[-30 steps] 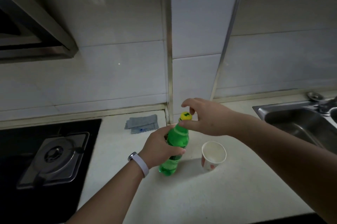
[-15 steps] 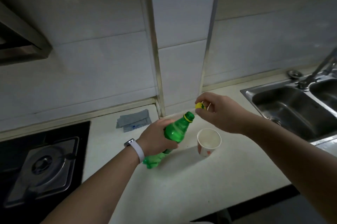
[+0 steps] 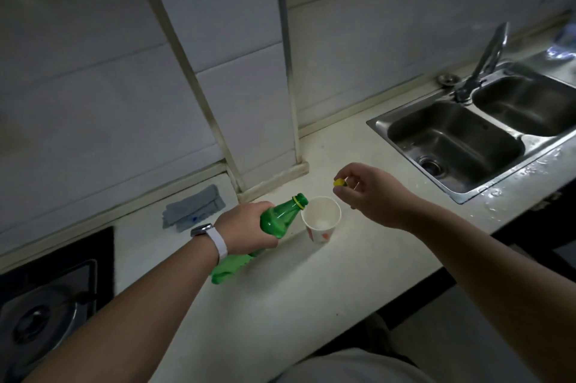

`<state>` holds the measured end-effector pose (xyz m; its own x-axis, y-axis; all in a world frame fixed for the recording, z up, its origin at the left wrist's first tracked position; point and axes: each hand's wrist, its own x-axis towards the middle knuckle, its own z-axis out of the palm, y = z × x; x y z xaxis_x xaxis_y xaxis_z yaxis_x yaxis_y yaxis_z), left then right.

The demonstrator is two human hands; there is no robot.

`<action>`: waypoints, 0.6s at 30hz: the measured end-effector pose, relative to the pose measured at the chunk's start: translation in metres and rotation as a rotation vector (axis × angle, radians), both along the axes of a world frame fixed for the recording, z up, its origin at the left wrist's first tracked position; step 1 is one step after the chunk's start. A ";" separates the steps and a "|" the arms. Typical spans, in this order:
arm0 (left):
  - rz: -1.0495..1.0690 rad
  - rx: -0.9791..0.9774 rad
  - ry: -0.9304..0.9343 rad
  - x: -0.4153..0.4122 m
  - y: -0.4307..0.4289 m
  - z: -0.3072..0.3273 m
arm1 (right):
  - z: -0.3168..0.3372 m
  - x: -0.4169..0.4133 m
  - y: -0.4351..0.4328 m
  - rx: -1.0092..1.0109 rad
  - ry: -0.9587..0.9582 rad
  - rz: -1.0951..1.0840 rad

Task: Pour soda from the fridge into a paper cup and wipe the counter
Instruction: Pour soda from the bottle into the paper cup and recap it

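My left hand [image 3: 249,228] grips a green soda bottle [image 3: 280,217] around its middle. The bottle is tilted, and its open mouth sits at the left rim of a white paper cup [image 3: 321,223] with red marks, which stands upright on the pale counter [image 3: 311,289]. A little liquid shows at the cup's bottom. Just right of the cup and above it, my right hand [image 3: 374,192] pinches the yellow bottle cap [image 3: 339,182] between thumb and fingers. A folded grey cloth [image 3: 193,209] lies by the wall, left of the bottle.
A double steel sink [image 3: 467,139] with a tap [image 3: 486,61] fills the counter's right end, with water drops on its front rim. A black gas hob [image 3: 46,314] lies at the left. A tiled pillar [image 3: 249,71] juts out behind the cup.
My right hand has taken the cap off and drawn it away to the right. My left hand has tipped the bottle over until its mouth reaches the cup's rim.
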<state>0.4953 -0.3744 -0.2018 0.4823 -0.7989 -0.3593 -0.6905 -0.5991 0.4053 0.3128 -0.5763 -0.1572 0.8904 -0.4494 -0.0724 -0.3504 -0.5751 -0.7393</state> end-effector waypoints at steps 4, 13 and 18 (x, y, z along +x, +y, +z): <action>-0.037 0.120 -0.028 0.004 -0.011 -0.001 | -0.007 -0.011 -0.005 -0.002 0.024 -0.018; -0.113 0.254 -0.108 0.009 -0.027 -0.007 | -0.017 -0.025 -0.016 0.045 0.034 -0.052; -0.118 0.262 -0.108 0.011 -0.030 -0.011 | -0.019 -0.031 -0.020 0.072 0.032 -0.076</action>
<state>0.5066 -0.4043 -0.2123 0.4384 -0.7388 -0.5118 -0.7924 -0.5865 0.1679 0.2822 -0.5961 -0.1764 0.8509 -0.5077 -0.1351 -0.4149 -0.4916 -0.7656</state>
